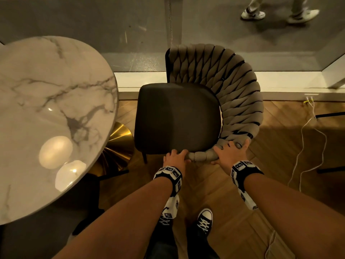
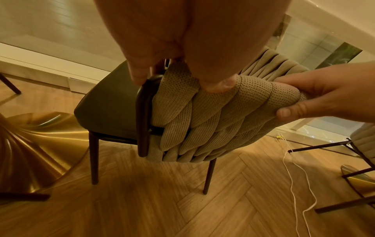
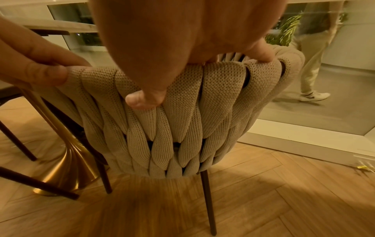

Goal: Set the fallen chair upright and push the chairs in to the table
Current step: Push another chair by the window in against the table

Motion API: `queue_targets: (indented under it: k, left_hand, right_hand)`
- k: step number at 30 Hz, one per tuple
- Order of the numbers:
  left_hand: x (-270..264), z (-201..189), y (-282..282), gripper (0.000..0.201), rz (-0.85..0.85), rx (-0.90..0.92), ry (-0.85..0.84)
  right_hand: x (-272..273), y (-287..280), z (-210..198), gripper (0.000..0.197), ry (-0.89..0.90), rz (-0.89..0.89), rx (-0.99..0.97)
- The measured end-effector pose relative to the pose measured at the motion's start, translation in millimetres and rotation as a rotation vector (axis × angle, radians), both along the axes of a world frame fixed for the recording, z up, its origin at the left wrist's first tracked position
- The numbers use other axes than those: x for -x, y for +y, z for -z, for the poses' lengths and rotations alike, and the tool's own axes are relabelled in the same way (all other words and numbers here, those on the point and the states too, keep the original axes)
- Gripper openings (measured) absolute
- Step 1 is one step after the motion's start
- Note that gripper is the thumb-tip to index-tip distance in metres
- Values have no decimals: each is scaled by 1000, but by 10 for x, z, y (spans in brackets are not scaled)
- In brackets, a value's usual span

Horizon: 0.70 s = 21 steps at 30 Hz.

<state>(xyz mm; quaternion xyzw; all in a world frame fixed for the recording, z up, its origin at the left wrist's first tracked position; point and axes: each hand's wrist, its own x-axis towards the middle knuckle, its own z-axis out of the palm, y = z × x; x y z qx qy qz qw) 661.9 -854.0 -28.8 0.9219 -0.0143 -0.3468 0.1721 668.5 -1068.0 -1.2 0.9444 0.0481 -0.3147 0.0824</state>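
Observation:
A chair with a dark seat and a woven beige backrest stands on its legs, right of the round marble table. A narrow gap separates seat and tabletop. My left hand grips the near end of the backrest's top rim by the dark frame. My right hand grips the same rim a little farther right. In the left wrist view the left hand curls over the woven chair back, with the right hand beside it. In the right wrist view the right hand wraps the chair's rim.
The table's gold pedestal base sits near the chair's front leg. Dark legs of another chair stick out level at the right, as if it lies on its side. A white cable trails over the wood floor. A person's feet show behind the glass.

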Motion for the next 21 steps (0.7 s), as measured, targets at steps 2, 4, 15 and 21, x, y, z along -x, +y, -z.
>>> queue_targets:
  k: [2, 4, 15, 21]
  left_hand:
    - [30, -2, 6, 42, 7, 1, -3]
    - [51, 2, 2, 42, 5, 6, -3]
    - [100, -70, 19, 48, -22, 20, 39]
    - [45, -384, 84, 44, -105, 15, 25]
  right_hand:
    - [23, 7, -10, 61, 5, 2, -1]
    - [41, 12, -23, 61, 13, 4, 4]
    - [96, 79, -55, 64, 50, 56, 31]
    - [14, 196, -199, 47, 107, 215, -111]
